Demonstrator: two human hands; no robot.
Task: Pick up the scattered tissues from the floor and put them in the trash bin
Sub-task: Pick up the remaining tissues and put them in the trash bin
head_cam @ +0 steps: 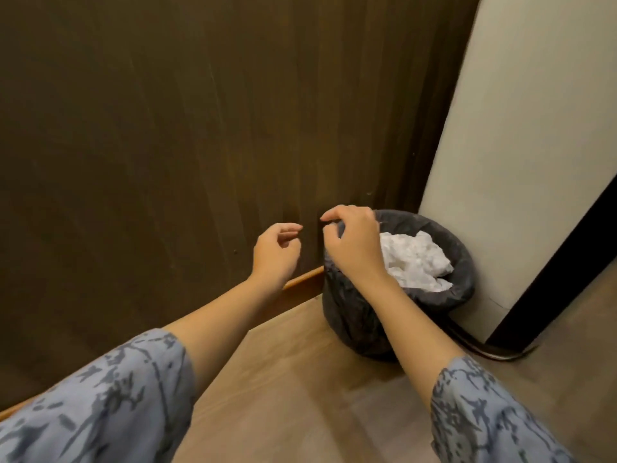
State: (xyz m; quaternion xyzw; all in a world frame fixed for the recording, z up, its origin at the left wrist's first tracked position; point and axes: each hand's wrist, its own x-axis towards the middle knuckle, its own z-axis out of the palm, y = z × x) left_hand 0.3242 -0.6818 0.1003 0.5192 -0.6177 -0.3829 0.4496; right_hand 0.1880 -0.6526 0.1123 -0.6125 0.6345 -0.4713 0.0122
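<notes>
White tissues (414, 260) sit crumpled in the bin (350, 315), piled against its right side, and both hands are up at the rim. The right hand (355, 248) hangs over the bin's left edge, wrist bent down, fingers loosely curled with thumb and forefinger drawn near each other, and nothing visible between them. The left hand (275, 252) floats just beside it, clear of the bin, palm turned inward, fingers softly curled and empty too. The two hands are close but apart. Both forearms are bare, reaching forward out of blue patterned sleeves (110, 406).

The right hand covers the bin's near-left rim, so what lies under it can't be made out. The bin is wrapped in a dark liner (464, 262) folded over the top, hiding the bin's own wall.

It stands on a pale wood-look floor (300, 396), tucked into a corner: dark brown panelling (167, 128) with a lighter wooden skirting (302, 287) behind it, a cream wall (534, 145) with a black edge to its right. A dark cable (500, 355) curls on the floor past the bin.
</notes>
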